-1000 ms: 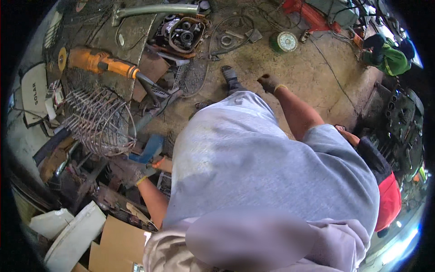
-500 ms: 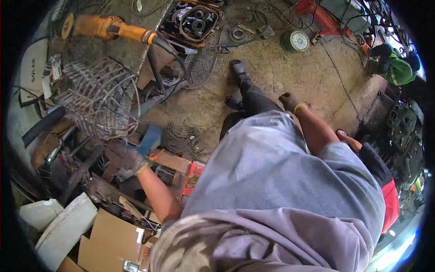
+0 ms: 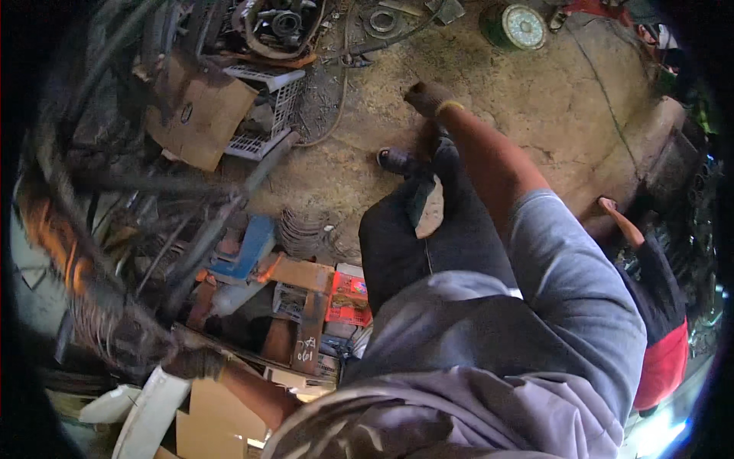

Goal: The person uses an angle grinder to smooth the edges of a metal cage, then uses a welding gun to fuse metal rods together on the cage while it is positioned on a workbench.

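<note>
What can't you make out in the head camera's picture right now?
In the head view:
Left hand: dark and blurred, grip unclear.
Curved metal rods at left: smeared by blur.
Right hand: palm hidden by the back of the hand.
Parts bin: far side cut off by the upper edge.

Floor lay open between one and two o'clock; white crate and cardboard blocked ten to eleven.

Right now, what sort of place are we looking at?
Probably a repair or metal workshop: there are jumbled metal parts, some curved metal pieces lying about, and a grimy floor.
</note>
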`<action>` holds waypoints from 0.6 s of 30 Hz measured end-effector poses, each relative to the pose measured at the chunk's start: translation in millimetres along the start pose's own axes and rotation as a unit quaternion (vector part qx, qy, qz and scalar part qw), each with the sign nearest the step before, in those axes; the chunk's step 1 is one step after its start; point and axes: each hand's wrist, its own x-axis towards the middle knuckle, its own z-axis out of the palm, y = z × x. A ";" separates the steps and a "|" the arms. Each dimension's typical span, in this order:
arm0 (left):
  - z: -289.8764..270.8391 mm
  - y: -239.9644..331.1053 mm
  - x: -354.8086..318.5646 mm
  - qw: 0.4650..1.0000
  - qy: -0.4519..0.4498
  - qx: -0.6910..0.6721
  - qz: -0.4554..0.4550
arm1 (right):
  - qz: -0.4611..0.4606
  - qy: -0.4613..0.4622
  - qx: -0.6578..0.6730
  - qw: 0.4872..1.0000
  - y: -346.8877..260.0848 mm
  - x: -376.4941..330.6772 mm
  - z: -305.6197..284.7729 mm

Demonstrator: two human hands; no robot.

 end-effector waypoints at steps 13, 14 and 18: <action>-9.1 27.9 -5.0 0.949 0.082 0.303 0.033 | -0.125 0.132 -0.298 0.937 -4.8 297.1 78.8; -7.5 32.7 -3.5 0.950 0.081 0.300 0.036 | -0.141 0.164 -0.300 0.929 -0.4 309.7 87.2; -6.7 40.6 -0.2 0.951 0.074 0.298 0.034 | -0.080 0.041 -0.321 0.943 -3.2 337.5 84.1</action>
